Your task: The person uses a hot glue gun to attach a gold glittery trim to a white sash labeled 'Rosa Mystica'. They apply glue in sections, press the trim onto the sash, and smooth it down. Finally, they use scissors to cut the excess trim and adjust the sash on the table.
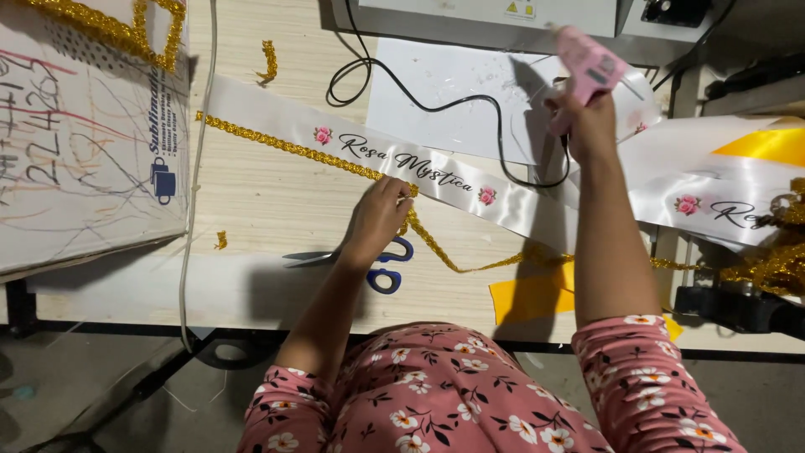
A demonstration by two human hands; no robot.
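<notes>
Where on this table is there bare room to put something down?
Bare wood shows between the cardboard sheet and the left hand, below the gold trim. A smaller patch lies above the white sash, left of the black cord. The right side is crowded: the right hand with the pink glue gun, more sashes, yellow ribbon.

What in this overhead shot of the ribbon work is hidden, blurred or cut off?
All in the head view:
- Pink glue gun: motion-blurred in the right hand; its nozzle cannot be made out.
- Left hand: its fingertips curl onto the gold trim at the white ribbon edge, so the grip is unclear.
- Blue-handled scissors: partly covered by the left wrist.
- Grey machine: cut off by the top edge.
- Second ribbon: runs off the right edge.
</notes>
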